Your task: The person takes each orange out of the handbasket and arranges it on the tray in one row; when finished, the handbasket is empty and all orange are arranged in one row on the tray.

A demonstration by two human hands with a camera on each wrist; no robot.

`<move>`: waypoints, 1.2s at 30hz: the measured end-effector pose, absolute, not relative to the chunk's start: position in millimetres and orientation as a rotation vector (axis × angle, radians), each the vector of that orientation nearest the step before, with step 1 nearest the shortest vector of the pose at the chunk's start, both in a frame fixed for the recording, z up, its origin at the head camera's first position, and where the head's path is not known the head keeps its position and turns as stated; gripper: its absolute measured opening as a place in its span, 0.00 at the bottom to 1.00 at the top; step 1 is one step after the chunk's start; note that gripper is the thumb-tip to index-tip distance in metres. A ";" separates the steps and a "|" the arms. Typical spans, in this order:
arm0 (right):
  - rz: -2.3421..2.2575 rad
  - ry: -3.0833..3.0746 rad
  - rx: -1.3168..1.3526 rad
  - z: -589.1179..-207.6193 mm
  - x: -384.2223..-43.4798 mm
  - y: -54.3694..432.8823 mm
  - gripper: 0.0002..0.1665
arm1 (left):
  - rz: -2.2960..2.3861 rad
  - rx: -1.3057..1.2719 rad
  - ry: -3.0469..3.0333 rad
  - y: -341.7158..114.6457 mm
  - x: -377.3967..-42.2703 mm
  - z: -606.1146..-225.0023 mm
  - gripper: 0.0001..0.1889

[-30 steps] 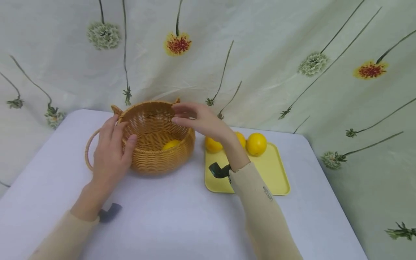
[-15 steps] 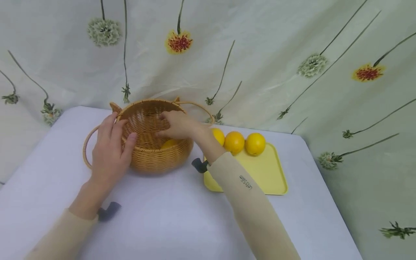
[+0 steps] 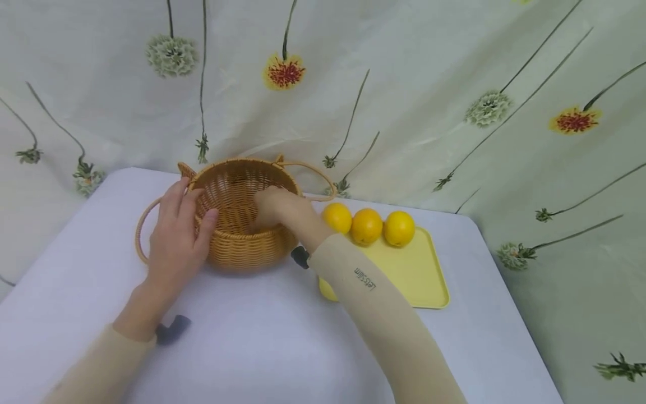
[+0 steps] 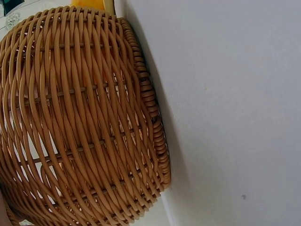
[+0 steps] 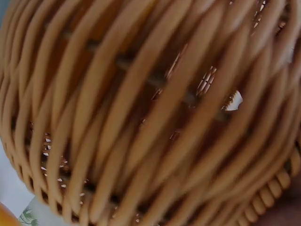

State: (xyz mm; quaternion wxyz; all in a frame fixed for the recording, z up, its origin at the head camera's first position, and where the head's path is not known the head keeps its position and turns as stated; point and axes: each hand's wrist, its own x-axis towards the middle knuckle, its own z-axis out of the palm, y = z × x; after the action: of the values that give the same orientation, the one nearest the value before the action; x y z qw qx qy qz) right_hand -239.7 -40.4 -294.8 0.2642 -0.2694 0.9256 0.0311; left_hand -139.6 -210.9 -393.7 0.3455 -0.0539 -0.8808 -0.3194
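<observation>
A tan wicker basket (image 3: 247, 255) with ear-shaped points and two loop handles stands at the left of the table. My left hand (image 3: 176, 230) grips its left rim, with the thumb toward the front. My right hand (image 3: 275, 207) reaches down inside the basket past the right rim. Its fingertips are hidden, and I cannot tell whether they hold anything. In the left wrist view, the woven wall of the basket (image 4: 84, 113) fills the left half. The weave of the basket (image 5: 155, 113) takes up nearly all of the right wrist view, an orange tint showing through.
On a yellow tray (image 3: 414, 275) right of the basket, three oranges (image 3: 367, 226) line up along the back edge. A white cloth (image 3: 262, 336) covers the table. Behind hangs a flower-printed curtain (image 3: 404, 112).
My right hand has come down from above the basket's right rim to inside it, and the orange seen there earlier is now hidden behind it. My left hand keeps its place on the rim.
</observation>
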 end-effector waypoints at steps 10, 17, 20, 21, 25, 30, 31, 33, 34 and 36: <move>0.274 2.376 -0.681 -294.7 -240.2 -45.1 0.41 | -0.814 -0.152 -2.287 -211.3 -140.4 -396.4 0.31; 0.154 2.437 -0.787 -302.0 -244.9 -42.3 0.27 | -0.803 -0.157 -2.282 -211.5 -139.9 -396.6 0.31; 0.011 2.522 -0.838 -305.7 -245.8 -40.3 0.26 | -0.805 -0.149 -2.288 -211.5 -138.9 -395.5 0.32; -0.043 2.553 -0.846 -306.6 -245.8 -39.5 0.27 | -0.804 -0.146 -2.290 -211.6 -138.6 -395.2 0.32; -0.275 2.679 -0.850 -309.9 -245.5 -33.7 0.33 | -0.807 -0.139 -2.301 -210.5 -137.1 -395.2 0.31; -0.510 2.794 -0.905 -309.5 -242.0 -27.3 0.42 | -0.809 -0.136 -2.304 -209.8 -135.7 -393.7 0.31; -0.571 2.810 -0.911 -309.0 -240.8 -25.8 0.44 | -0.807 -0.136 -2.305 -209.8 -135.6 -393.3 0.31; -0.712 2.823 -0.904 -308.2 -238.3 -22.7 0.47 | -0.801 -0.141 -2.305 -209.6 -135.9 -392.3 0.31; -0.783 2.822 -0.903 -307.6 -237.0 -21.0 0.48 | -0.800 -0.144 -2.304 -209.6 -135.9 -392.1 0.31; -0.920 2.811 -0.914 -307.5 -234.2 -17.3 0.48 | -0.796 -0.145 -2.304 -209.7 -136.1 -391.9 0.31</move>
State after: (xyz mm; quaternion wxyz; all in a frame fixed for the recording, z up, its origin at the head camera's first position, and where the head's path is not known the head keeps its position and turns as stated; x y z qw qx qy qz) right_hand -234.2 -17.3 -307.5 0.0229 -0.2952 0.9077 -0.2973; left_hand -136.1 -209.7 -391.9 0.3425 -0.0556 -0.8864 -0.3063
